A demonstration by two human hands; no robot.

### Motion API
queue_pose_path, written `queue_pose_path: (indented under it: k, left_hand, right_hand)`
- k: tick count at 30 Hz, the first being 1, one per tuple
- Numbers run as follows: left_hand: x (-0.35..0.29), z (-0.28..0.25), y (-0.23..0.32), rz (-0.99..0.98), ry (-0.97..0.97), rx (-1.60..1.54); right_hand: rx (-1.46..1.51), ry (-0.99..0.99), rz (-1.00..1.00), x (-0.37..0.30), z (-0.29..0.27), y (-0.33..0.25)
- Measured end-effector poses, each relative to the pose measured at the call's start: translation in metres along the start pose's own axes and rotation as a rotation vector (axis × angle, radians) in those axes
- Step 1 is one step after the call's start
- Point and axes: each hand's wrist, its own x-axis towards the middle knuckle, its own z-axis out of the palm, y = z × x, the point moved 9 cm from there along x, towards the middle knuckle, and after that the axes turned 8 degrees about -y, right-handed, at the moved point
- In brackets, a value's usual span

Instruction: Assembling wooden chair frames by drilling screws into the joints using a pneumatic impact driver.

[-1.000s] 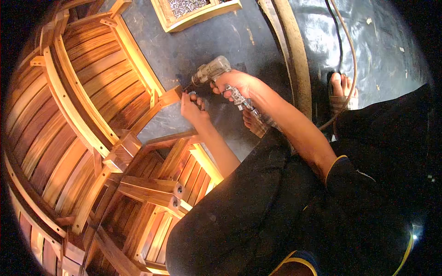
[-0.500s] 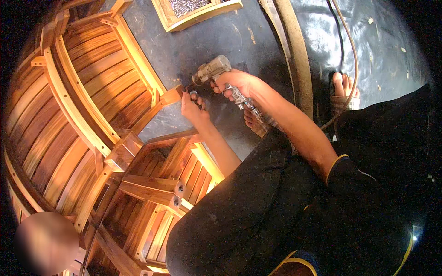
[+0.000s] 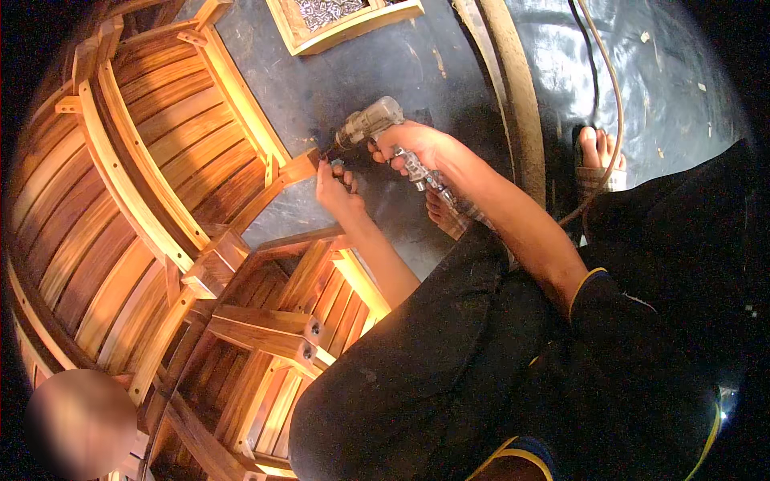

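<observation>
My right hand (image 3: 409,146) is wrapped round the grip of a worn pistol-shaped air screwdriver (image 3: 371,120). Its bit points left and down, at the end of a wooden leg (image 3: 301,165) on a slatted chair (image 3: 188,120) lying tipped over. Close to the bit tip is my left hand (image 3: 338,191), fingers curled, the thumb and forefinger up against the leg's end. Something small and bluish-grey shows among those fingers, too small to make out. Whether the bit touches the leg is hidden by the fingertips.
A wooden box (image 3: 361,34) with small metal fasteners (image 3: 327,13) sits on the dark floor ahead. More slatted wooden furniture (image 3: 265,333) crowds the left. A hose (image 3: 618,96) runs down the right, past a thick beige strip (image 3: 523,104). At lower left is another person's blurred head (image 3: 83,425).
Almost nothing differs. Both hands and the air screwdriver keep their places at the leg's end; the left fingers have shifted only very slightly.
</observation>
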Motion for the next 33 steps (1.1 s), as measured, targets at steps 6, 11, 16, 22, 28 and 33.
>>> queue_pose_path:
  k: [6,11,16,22,28,33]
  left_hand:
    - [0.000,-0.001,0.000,0.001,-0.023,0.002]
    - [-0.002,0.005,0.001,0.019,-0.029,0.016]
    - [-0.005,0.001,-0.003,-0.048,-0.011,0.022]
    - [-0.035,-0.005,-0.024,-0.109,-0.084,-0.177]
    - [-0.024,-0.004,-0.013,-0.044,-0.052,-0.148]
    - [-0.016,0.008,-0.002,-0.030,-0.029,-0.063]
  right_hand:
    - [0.020,-0.024,0.016,0.002,0.001,0.004]
    - [0.037,-0.029,0.008,0.000,0.000,0.003]
    - [0.030,-0.011,0.002,0.001,0.002,0.005]
    - [0.037,-0.008,0.003,0.000,0.002,0.008]
    - [0.064,0.009,0.028,-0.004,0.004,0.009]
    - [0.063,-0.021,0.002,-0.001,0.001,0.009]
